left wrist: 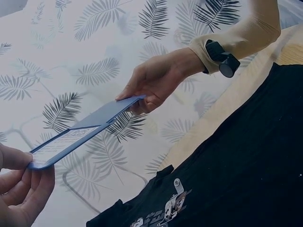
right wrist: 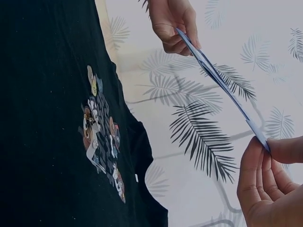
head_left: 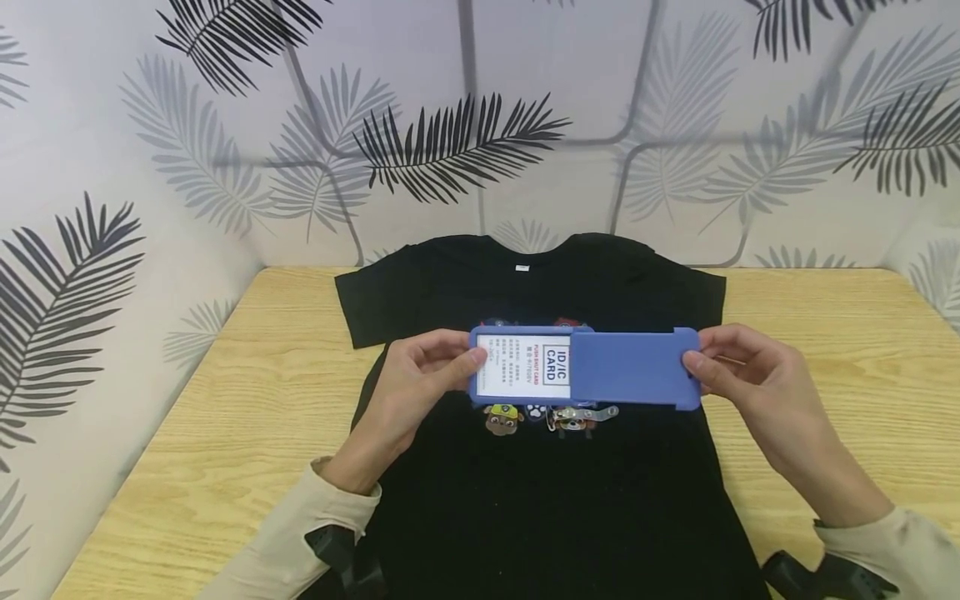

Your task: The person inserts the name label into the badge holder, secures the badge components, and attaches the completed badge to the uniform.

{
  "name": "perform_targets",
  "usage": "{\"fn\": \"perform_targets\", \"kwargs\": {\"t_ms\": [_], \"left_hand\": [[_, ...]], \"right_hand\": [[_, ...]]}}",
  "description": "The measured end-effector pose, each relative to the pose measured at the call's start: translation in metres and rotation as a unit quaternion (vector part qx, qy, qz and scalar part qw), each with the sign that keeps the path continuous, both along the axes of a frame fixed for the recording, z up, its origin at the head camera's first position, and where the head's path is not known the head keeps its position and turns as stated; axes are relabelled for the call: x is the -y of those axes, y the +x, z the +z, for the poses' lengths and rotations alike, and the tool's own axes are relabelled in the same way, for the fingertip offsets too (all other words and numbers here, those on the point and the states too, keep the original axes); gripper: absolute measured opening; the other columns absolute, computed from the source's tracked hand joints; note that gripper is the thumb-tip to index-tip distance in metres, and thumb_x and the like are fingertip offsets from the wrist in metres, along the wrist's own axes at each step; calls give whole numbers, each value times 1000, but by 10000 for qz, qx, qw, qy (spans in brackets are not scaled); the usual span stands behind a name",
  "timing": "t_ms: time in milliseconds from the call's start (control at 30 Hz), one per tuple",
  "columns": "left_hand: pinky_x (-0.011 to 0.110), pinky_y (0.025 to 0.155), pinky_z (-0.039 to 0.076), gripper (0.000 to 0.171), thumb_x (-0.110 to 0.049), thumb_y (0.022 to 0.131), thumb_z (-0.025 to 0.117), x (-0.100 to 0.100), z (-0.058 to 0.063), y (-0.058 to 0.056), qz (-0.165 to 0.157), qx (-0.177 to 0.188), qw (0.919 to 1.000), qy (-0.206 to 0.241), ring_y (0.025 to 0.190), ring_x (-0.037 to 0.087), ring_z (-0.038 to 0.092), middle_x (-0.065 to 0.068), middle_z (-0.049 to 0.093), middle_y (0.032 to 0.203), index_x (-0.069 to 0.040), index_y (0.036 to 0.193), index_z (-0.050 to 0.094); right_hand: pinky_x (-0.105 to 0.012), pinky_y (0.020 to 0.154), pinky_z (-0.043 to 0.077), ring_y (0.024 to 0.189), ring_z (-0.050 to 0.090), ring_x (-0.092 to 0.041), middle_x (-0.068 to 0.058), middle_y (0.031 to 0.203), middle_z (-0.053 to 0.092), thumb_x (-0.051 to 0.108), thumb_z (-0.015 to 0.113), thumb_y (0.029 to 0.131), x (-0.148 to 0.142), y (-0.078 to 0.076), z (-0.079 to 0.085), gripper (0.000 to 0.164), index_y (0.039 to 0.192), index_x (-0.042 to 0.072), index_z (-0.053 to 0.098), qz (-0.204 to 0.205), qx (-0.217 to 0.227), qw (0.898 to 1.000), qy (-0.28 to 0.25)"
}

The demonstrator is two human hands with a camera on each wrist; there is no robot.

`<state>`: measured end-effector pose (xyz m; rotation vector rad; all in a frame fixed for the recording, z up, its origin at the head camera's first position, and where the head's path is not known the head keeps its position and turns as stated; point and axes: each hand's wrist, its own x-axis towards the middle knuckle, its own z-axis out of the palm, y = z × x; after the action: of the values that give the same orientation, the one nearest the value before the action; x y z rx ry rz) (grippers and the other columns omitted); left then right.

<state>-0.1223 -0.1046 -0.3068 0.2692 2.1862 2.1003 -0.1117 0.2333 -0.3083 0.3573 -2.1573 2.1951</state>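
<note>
A blue sliding ID card holder is held up lengthwise between both hands, over a black T-shirt. Its cover is slid out to the right, and a white printed card marked "ID/IC CARD" shows in the frame part. My left hand pinches the frame's left end, thumb on the front. At the other end, my right hand pinches the cover's outer edge between thumb and fingers. A badge clip with a clear strap lies on the shirt's cartoon print, partly behind the holder.
The T-shirt lies spread on a wood-grain table, its neckline toward the far edge. Behind the table stands a pale wall covering with leaf patterns. Both wrists wear black camera mounts over light sleeves.
</note>
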Motion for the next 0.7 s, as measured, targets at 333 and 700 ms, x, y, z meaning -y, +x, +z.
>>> {"fn": "perform_targets", "kwargs": {"t_ms": [333, 700], "left_hand": [[31, 79, 57, 29, -4, 90, 65, -2, -2, 1, -70, -17, 10000, 22, 82, 20, 68, 21, 67, 102, 10, 115, 61], [32, 81, 56, 29, -5, 90, 66, -3, -4, 3, -47, 13, 10000, -26, 82, 21, 68, 21, 67, 103, 9, 115, 62]], "right_hand": [[-19, 70, 55, 71, 62, -10, -2, 86, 64, 0, 66, 89, 2, 0, -2, 15, 103, 5, 66, 41, -54, 10000, 72], [-19, 70, 55, 71, 63, -11, -2, 88, 65, 3, 66, 90, 3, 1, -3, 14, 104, 6, 65, 31, 19, 9997, 260]]}}
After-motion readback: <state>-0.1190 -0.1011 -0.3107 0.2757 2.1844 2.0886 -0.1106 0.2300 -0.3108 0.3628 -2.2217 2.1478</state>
